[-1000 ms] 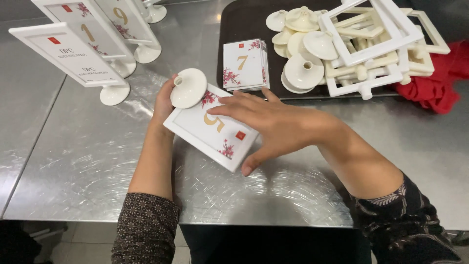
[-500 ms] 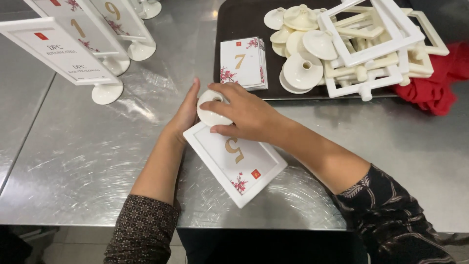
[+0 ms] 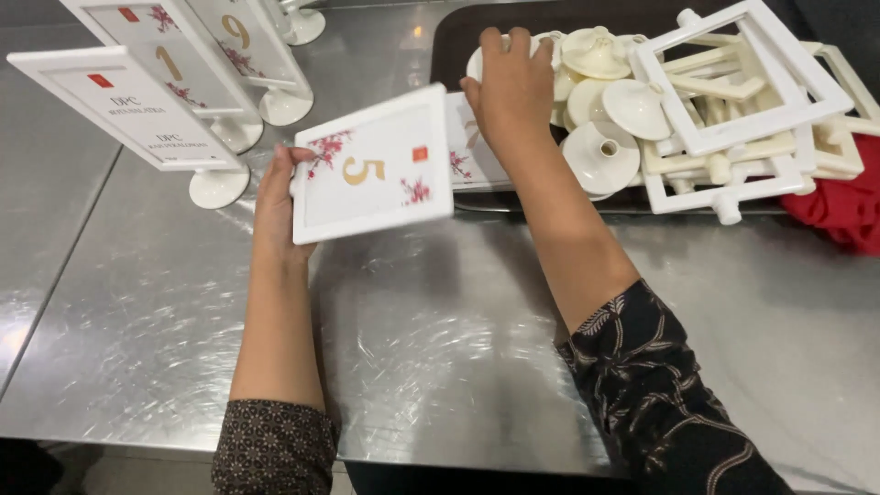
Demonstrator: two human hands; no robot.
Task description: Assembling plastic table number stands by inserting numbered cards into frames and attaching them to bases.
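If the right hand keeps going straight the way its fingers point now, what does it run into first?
Most likely the white round bases piled on the dark tray: the right hand already reaches over the tray's near edge with its fingertips at the pile. Actual contact is unclear.

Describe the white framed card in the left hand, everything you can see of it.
The card is a white rectangular frame, plastic by its look, around a white insert with a gold numeral in the middle, pink blossom sprigs at two corners and a small red square. It is lifted off the steel table, tilted with its face to the camera and slightly blurred. The left hand grips its left edge. No stand or base shows on it. Its right edge overlaps another card behind.
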